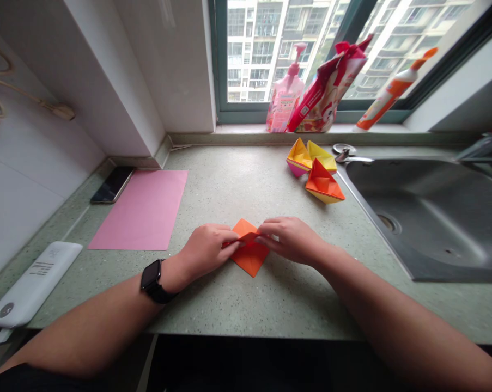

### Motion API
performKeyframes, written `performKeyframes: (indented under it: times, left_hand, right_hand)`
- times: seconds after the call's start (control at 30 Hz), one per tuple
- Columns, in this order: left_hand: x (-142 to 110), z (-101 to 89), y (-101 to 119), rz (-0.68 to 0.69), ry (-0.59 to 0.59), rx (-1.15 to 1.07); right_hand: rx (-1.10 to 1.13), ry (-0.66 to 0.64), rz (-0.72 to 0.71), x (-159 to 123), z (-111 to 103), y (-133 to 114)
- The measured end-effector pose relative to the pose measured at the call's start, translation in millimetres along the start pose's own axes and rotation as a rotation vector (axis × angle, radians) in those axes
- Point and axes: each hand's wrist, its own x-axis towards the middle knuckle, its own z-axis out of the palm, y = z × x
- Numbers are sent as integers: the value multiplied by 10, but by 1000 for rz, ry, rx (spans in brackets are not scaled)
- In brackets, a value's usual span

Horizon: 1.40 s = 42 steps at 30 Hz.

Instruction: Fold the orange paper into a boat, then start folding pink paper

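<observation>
An orange paper [249, 255], folded into a small diamond shape, lies on the green speckled counter [246, 305] in front of me. My left hand [207, 251], with a black watch on its wrist, pinches the paper's left side. From the other side my right hand [291, 238] pinches a raised fold in the middle of the paper. Both hands have their fingers closed on it. Three finished folded paper boats lie farther back: an orange one [324, 184], a yellow one [323, 157] and an orange-and-pink one [298, 158].
A pink paper sheet [143, 209] lies at the left with a dark phone [112, 184] beside it. A white power bank [33, 283] sits near the front left edge. A steel sink [433, 218] fills the right. Bottles and a red pouch [327, 90] stand on the windowsill.
</observation>
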Motion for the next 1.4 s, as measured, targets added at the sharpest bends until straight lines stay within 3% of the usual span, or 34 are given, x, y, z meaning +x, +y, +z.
performKeyframes:
  times: [0.23,0.53,0.87,1.23,1.4]
  left_hand:
    - [-1,-10,-63,-78,-38,-127]
    - [-24,72,-31,-221,24,-152]
    - [-87,64,-39,-118,42,3]
    - [-98,50,-46,-103,-9,139]
    - [-193,114,123,68,44,215]
  right_hand:
    - [34,13,-21,-67,101,-36]
    - [-21,37,243,-51,187,-199]
    - [-90,-22,339,36,244,-279]
    - [-110,-138,432,146,168,-336]
    - [-140,-158,450,162,173,-345]
